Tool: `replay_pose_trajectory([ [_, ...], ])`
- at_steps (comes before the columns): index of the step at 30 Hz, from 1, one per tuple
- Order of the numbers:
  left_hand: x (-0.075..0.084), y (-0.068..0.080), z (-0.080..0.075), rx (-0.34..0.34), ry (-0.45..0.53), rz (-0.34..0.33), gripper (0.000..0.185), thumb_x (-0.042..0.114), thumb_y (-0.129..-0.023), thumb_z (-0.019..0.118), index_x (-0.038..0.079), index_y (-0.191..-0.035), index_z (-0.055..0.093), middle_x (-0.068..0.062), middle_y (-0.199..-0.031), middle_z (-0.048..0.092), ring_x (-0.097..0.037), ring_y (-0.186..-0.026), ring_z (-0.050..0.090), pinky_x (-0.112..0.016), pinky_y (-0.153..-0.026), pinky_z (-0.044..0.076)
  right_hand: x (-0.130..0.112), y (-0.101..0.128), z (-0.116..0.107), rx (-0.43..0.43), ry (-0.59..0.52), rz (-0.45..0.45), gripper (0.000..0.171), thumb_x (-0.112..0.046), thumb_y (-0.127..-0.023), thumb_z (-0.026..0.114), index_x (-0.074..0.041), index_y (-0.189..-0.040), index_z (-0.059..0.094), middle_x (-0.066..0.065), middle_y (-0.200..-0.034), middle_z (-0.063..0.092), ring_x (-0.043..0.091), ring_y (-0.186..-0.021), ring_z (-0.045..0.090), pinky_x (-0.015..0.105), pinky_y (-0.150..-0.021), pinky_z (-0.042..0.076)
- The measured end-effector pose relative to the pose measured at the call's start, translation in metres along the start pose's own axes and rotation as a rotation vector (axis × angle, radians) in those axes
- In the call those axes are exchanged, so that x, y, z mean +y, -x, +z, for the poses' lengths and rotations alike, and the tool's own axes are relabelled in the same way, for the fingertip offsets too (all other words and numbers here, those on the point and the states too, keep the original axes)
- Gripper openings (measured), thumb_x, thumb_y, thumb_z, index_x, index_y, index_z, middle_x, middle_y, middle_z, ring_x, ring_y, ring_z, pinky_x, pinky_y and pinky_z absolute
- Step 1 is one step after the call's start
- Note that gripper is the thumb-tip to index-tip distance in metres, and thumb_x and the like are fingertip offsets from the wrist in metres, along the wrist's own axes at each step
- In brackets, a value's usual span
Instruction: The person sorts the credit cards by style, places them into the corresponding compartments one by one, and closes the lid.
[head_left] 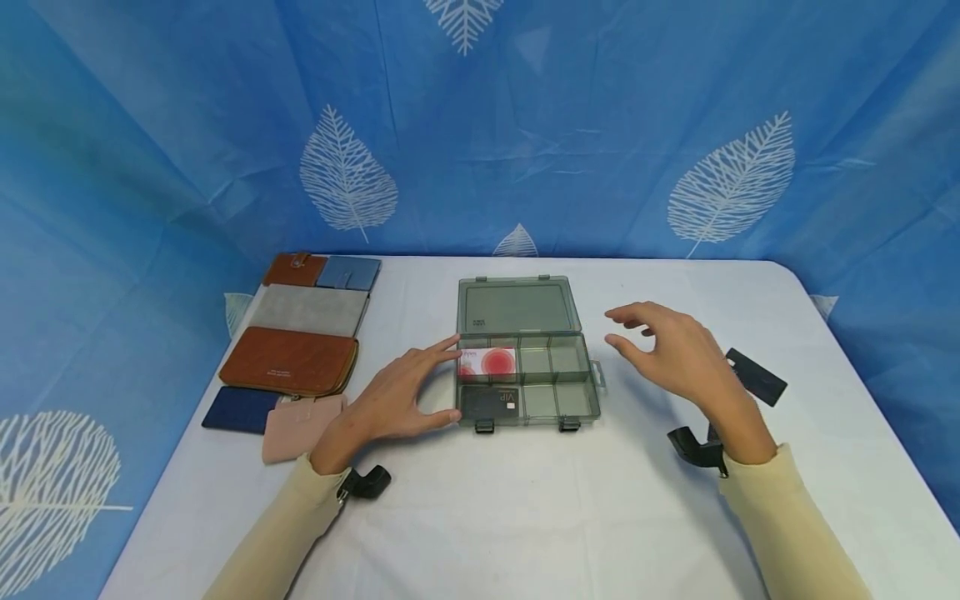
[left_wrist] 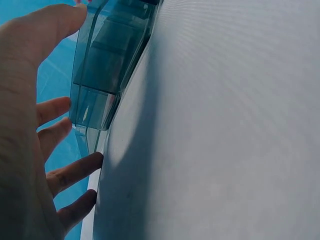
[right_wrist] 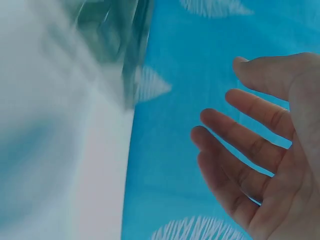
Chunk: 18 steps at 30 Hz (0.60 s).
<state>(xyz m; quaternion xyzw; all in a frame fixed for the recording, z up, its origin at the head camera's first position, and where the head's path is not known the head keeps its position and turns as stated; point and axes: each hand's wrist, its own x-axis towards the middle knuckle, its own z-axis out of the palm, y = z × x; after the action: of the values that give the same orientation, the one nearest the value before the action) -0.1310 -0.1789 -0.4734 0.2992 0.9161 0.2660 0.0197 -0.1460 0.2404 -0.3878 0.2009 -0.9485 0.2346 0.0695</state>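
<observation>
Smoky grey plastic: the compartment box sits mid-table on the white cloth, lid thrown back flat toward the blue leaf curtain. My left hand lies at the box's left end, fingers straight and spread, forefinger tip against the left wall near the back row, thumb close to the front left corner; it pinches nothing. The left wrist view shows the box wall just beside my fingertips. My right hand hovers off the right end, fingers relaxed and apart, empty, not touching the box. Contents: a white card with a red disc in the back left cell, a dark card marked VIP in the front left cell; the cells to the right look bare. A black card lies on the cloth just past my right wrist. I judge this the steadying step, hands framing the box. Any next move calls for a firm hold on both ends, or a reach back for the lid edge. Wallets are stacked well to the left, untouched.
</observation>
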Motion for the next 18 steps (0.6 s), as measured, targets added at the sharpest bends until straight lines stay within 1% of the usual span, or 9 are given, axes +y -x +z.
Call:
replay_pose_trajectory([
  [4, 0.003, 0.001, -0.002, -0.001, -0.002, 0.005, 0.098, 0.062, -0.087, 0.080, 0.021, -0.167, 0.043, 0.009, -0.178, 0.027, -0.031, -0.144, 0.052, -0.064, -0.110, 0.046, 0.023, 0.011, -0.009, -0.001, 0.013, 0.076, 0.039, -0.024, -0.102, 0.077, -0.008, -0.137, 0.071, 0.018, -0.129, 0.074, 0.040, -0.112, 0.072, 0.062, -0.089, 0.057],
  [9, 0.003, 0.002, -0.001, 0.003, -0.001, 0.008, 0.099, 0.063, -0.086, 0.080, 0.020, -0.167, 0.042, 0.008, -0.178, 0.027, -0.032, -0.145, 0.052, -0.065, -0.110, 0.046, 0.054, 0.027, -0.012, -0.003, -0.026, 0.151, 0.043, -0.024, -0.103, 0.076, -0.004, -0.140, 0.068, 0.023, -0.130, 0.072, 0.044, -0.115, 0.070, 0.065, -0.094, 0.055],
  [12, 0.002, 0.000, -0.001, 0.014, 0.000, 0.023, 0.098, 0.060, -0.086, 0.081, 0.019, -0.167, 0.042, 0.006, -0.178, 0.027, -0.032, -0.144, 0.052, -0.064, -0.109, 0.047, 0.073, 0.039, -0.016, -0.010, -0.044, 0.198, 0.045, -0.023, -0.104, 0.075, -0.001, -0.141, 0.066, 0.027, -0.132, 0.070, 0.047, -0.117, 0.068, 0.067, -0.096, 0.054],
  [15, 0.002, -0.001, -0.001, 0.016, 0.000, 0.032, 0.098, 0.059, -0.086, 0.081, 0.018, -0.167, 0.042, 0.005, -0.178, 0.028, -0.033, -0.144, 0.052, -0.065, -0.108, 0.047, 0.091, 0.051, -0.022, -0.020, -0.034, 0.242, 0.047, -0.022, -0.103, 0.075, 0.001, -0.142, 0.064, 0.030, -0.132, 0.069, 0.051, -0.115, 0.068, 0.069, -0.095, 0.053],
  [18, 0.001, 0.000, -0.001, 0.007, -0.003, 0.028, 0.099, 0.059, -0.086, 0.081, 0.018, -0.167, 0.042, 0.005, -0.178, 0.027, -0.033, -0.145, 0.052, -0.066, -0.109, 0.046, 0.106, 0.063, -0.029, -0.046, -0.010, 0.287, 0.050, -0.023, -0.104, 0.075, 0.003, -0.144, 0.062, 0.035, -0.134, 0.066, 0.057, -0.113, 0.066, 0.072, -0.093, 0.052],
])
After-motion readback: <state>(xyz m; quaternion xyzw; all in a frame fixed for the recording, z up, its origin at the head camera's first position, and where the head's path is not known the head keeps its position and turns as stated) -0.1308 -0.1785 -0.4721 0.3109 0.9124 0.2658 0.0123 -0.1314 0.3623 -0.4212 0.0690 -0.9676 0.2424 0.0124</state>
